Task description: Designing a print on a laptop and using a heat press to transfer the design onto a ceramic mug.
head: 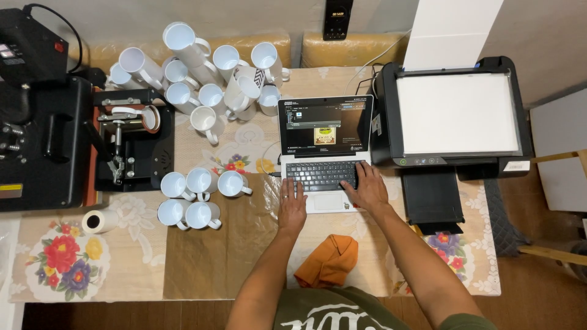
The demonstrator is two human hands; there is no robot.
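The table point(140, 269) is covered by a floral cloth, and a wooden floor is seen beyond it. The laptop point(324, 153) lies at its middle; the left hand point(292, 205) rests flat beside the touchpad and the right hand point(365, 186) is spread on the keys. The mug press point(36, 122) is cut off at left.

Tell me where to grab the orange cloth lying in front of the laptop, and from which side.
Probably pinch the orange cloth at its raised, folded top near the laptop, coming straight down from above. It lies limp and bunched on the table, so there is no rigid edge; the peaked fold offers the easiest grip. The left hand rests nearest to it.
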